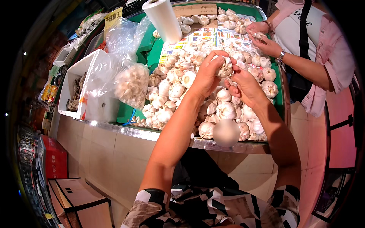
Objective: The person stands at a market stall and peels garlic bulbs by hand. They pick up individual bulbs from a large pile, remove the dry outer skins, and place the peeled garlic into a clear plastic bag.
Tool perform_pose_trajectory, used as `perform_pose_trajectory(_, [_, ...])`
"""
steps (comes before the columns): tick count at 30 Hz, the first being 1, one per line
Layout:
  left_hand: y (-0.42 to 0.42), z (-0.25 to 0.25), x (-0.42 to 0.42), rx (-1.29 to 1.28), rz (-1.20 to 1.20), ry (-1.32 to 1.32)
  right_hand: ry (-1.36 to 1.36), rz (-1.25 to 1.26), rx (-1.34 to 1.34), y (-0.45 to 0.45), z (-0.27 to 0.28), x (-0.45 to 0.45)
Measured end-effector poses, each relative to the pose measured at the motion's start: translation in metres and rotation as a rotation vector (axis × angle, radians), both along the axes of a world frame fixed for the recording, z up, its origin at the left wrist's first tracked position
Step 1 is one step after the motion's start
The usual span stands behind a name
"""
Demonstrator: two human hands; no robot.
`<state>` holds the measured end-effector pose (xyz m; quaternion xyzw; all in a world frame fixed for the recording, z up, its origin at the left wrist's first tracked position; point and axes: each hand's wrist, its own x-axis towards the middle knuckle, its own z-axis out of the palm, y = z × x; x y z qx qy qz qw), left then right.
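Observation:
A garlic bulb [225,68] is raised over the heap of garlic in front of me. My left hand [209,72] grips it from the left, thumb and fingers curled around it. From the right, my right hand [246,87] pinches at the bulb's side with its fingertips. A pale scrap, perhaps garlic skin, shows by the curled lower fingers of that hand. Beneath both hands spreads a large pile of garlic bulbs [175,90], partly on printed paper [199,34] in the green-lined stall tray [281,85]. My forearms hide part of the pile.
A plastic bag of garlic cloves [132,82] lies left of the pile, beside a white foam box [78,71]. A roll of plastic bags [164,21] stands behind. At the right, another person's hands [263,41] handle garlic. The metal tray edge [142,134] runs before me.

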<state>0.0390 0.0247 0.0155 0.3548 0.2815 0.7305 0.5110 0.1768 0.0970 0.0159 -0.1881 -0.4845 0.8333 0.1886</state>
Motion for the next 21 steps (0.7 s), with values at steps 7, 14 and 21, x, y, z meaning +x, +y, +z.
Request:
perform_pose_trajectory(7, [-0.001, 0.002, 0.006, -0.013, 0.07, -0.107, 0.005, 0.023, 0.005, -0.003, 0.0, 0.0])
perform_pose_trajectory(14, [0.002, -0.007, 0.004, -0.172, 0.097, 0.157, -0.003, 0.036, 0.03, -0.006, -0.005, -0.003])
perform_pose_trajectory(21, [0.001, -0.005, 0.001, -0.176, 0.039, 0.013, -0.027, 0.019, 0.069, -0.005, -0.007, -0.003])
